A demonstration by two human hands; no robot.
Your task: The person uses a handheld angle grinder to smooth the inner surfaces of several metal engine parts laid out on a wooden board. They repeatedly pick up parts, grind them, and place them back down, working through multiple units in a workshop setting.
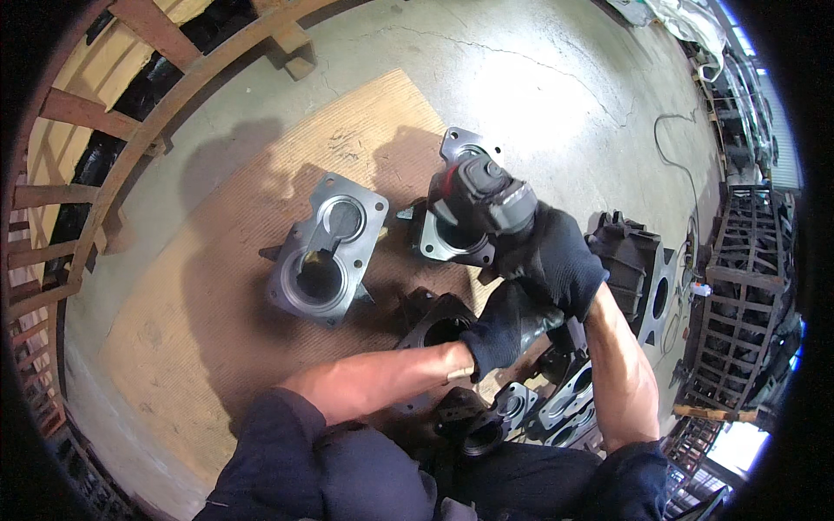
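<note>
At frame centre, the right hand (556, 256) grips a black power tool (486, 201) over a grey metal housing (452, 239); the left hand (502, 328) clasps its lower end. A slanted tool could slip off.

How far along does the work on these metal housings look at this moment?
One grey housing lies apart on the wooden board, seemingly handled. The right hand holds a power tool over a second housing; the left hand grips its shaft. More castings wait nearby.
</note>
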